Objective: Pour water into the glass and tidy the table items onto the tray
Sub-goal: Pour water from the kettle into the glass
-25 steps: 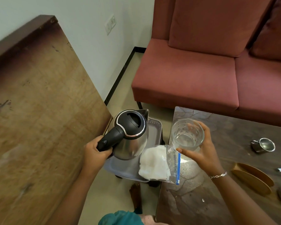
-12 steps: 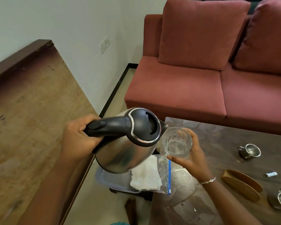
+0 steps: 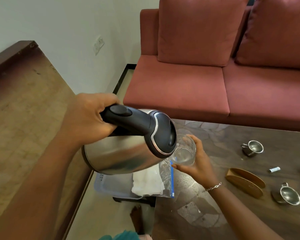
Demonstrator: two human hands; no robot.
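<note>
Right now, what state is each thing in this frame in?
kettle: lifted, tilted toward the glass, lid shut.
left hand: grips the kettle handle.
glass: held at the kettle's front, fill level unclear.
right hand: holds the glass.
tray: under the kettle, bears part of the zip bag.
zip bag: lying across tray and table edge, white cloth inside.
far steel cup: on the table.
near steel cup: on the table.
wooden holder: on the table, empty.

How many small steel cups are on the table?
2: the far steel cup toward the sofa; the near steel cup beside the wooden holder. More may lie off frame.
</note>
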